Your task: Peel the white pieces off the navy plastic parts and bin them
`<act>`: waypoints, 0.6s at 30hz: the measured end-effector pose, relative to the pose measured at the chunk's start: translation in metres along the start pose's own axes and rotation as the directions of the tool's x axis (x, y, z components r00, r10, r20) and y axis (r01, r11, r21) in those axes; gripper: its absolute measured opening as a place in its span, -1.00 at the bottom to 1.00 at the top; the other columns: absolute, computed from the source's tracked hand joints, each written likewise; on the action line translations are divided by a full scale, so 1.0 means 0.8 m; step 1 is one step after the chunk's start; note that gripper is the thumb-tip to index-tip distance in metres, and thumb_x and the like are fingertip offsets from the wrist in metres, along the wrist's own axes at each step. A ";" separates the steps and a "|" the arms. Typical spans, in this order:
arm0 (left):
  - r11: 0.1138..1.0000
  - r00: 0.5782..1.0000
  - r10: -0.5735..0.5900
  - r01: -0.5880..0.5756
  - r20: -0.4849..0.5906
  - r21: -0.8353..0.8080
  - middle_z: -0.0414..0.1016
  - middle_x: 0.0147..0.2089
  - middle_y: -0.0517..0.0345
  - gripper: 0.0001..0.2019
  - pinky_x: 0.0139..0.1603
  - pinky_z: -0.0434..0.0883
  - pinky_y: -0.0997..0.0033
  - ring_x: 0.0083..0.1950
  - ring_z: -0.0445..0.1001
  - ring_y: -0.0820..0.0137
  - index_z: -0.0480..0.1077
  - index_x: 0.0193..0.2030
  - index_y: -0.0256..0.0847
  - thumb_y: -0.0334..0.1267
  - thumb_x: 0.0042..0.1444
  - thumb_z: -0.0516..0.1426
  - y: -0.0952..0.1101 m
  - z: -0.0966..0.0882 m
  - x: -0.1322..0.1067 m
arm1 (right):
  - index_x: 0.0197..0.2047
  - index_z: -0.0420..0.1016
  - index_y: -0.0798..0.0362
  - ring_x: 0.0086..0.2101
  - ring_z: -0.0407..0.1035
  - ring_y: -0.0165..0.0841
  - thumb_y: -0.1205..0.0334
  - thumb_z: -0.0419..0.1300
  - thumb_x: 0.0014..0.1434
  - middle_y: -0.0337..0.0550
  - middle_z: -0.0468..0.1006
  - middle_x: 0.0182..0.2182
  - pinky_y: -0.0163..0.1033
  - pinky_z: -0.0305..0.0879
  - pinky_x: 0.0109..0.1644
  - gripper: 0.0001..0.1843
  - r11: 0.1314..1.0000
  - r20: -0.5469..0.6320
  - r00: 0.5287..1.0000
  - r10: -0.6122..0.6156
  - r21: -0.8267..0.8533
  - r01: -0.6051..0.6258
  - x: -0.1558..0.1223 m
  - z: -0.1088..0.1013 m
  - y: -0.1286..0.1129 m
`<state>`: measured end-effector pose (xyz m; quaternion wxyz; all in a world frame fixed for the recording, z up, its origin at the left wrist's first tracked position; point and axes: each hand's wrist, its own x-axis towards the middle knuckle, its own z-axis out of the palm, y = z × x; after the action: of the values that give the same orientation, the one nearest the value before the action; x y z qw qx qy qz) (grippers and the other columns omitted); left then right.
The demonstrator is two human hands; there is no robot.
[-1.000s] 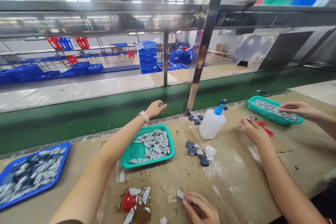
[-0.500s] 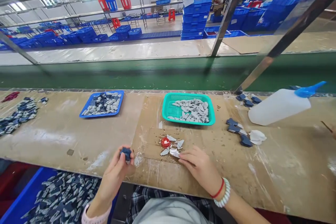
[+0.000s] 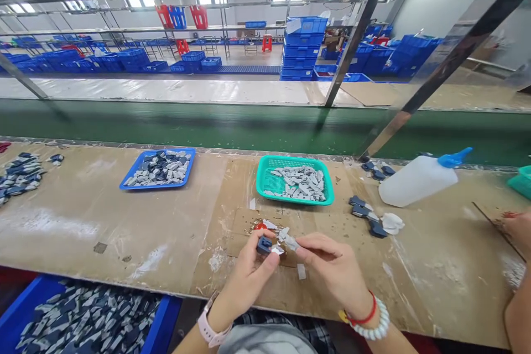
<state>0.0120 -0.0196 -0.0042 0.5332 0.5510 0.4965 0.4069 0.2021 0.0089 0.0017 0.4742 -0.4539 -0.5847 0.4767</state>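
Note:
My left hand [image 3: 249, 271] is closed on a small dark blue plastic part [image 3: 264, 244], held just above the workbench near its front edge. My right hand [image 3: 332, 268] pinches a thin grey strip [image 3: 289, 241] whose tip points at the blue part. Right behind both hands lie a red cap [image 3: 260, 226] and a few loose grey pieces on a cardboard patch. A teal basket [image 3: 269, 183] holding several grey pieces stands a little farther back.
A blue tray [image 3: 133, 172] of mixed parts sits to the left. A white squeeze bottle [image 3: 415, 181] with a blue nozzle lies at right, dark blue parts [image 3: 365, 213] beside it. A blue bin [image 3: 41, 310] of parts is below the bench. Another person's hand [image 3: 516, 227] shows at right. A green conveyor [image 3: 166, 124] runs behind.
My left hand drew back from the far side of the bench with a dark blue part and has come together with my right hand. The view swung left and down.

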 end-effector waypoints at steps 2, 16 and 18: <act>0.999 0.998 0.036 -0.035 0.050 -0.023 0.34 -0.09 0.11 -0.65 -0.05 0.25 0.38 -0.11 0.32 0.32 0.24 0.05 -0.09 0.02 0.22 0.06 0.008 0.011 0.009 | -0.29 0.64 -0.15 -0.35 0.50 -0.29 0.17 0.31 0.08 -0.14 0.62 -0.36 -0.19 0.49 -0.31 -0.90 0.985 -0.001 0.989 -0.146 -0.096 0.145 -0.002 0.000 -0.013; 0.988 0.979 0.005 0.026 -0.205 0.152 0.45 -0.27 0.12 -0.78 -0.15 0.33 0.17 -0.21 0.41 0.15 0.35 -0.23 0.01 -0.04 0.25 -0.06 -0.010 0.018 -0.004 | -0.17 0.53 0.05 -0.38 0.38 -0.37 0.38 -0.06 0.30 -0.07 0.50 -0.37 -0.31 0.40 -0.37 -0.68 0.694 0.347 0.844 -0.409 -0.483 0.535 -0.030 0.043 -0.002; 0.982 0.940 -0.037 0.098 -0.340 0.164 0.48 -0.25 0.19 -0.82 -0.15 0.36 0.07 -0.18 0.43 0.06 0.39 -0.25 0.16 0.02 0.20 -0.01 -0.009 -0.021 -0.030 | -0.17 0.54 0.02 -0.36 0.39 -0.41 0.34 -0.02 0.30 -0.12 0.50 -0.34 -0.34 0.39 -0.32 -0.72 0.718 0.463 0.817 -0.344 -0.431 0.546 -0.012 0.037 -0.005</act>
<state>-0.0097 -0.0408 -0.0073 0.4028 0.5019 0.6332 0.4301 0.1740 -0.0046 0.0016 0.3149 -0.3201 -0.8629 0.2318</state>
